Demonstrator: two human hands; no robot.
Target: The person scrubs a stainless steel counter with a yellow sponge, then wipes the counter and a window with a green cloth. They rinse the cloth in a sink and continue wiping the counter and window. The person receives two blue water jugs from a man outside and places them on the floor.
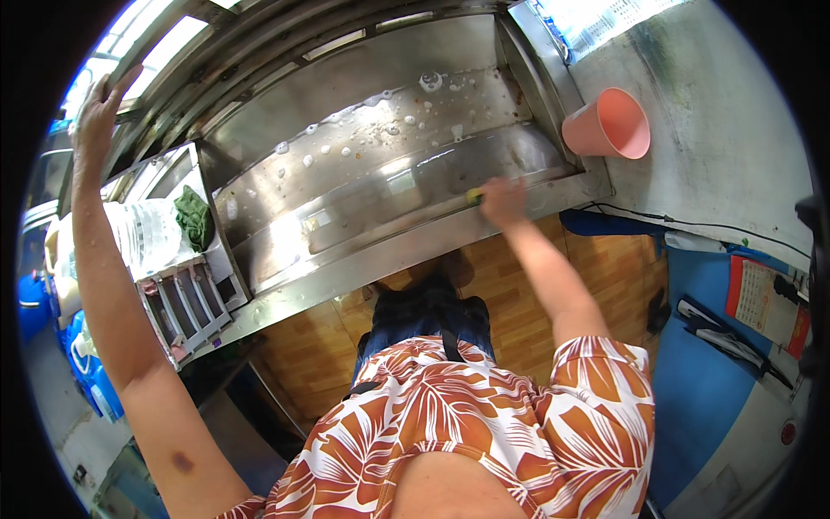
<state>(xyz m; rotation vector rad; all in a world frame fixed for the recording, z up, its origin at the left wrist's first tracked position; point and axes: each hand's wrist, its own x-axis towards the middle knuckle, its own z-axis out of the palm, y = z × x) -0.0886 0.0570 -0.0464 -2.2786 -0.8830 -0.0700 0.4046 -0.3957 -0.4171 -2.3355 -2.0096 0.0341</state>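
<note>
Work in hand, as I judge it: scrubbing down a long stainless-steel trough basin [380, 195], its inside flecked with white suds [430, 82]. Right hand [504, 203] at the broad, flat steel front rim [372, 270], toward the basin's right end, motion-blurred; a small yellow-green scrap [475, 196], likely a scrubbing pad, shows at its left side. Fingers too smeared to tell whether they clamp the scrap or lie flat over it. Left hand [97, 117] raised at upper left, fingers up, thumb well apart from them, beside dark metal window bars [173, 91]; cannot tell whether it bears on them. Next move seems to call for even pressure along the rim, then rinsing suds off the steel. Surface: wet, shiny, foam thickest toward the back, brownish specks among it. To the basin's left, a crumpled dark-green cloth [194, 218] beside clear plastic containers [147, 233]. On the right, a tapered pink plastic tumbler [588, 130], mouth toward the camera, near a stained grey-white panel [718, 138]. Below, wood-patterned floor [527, 303]; lower right, a flat blue surface [705, 381].
</note>
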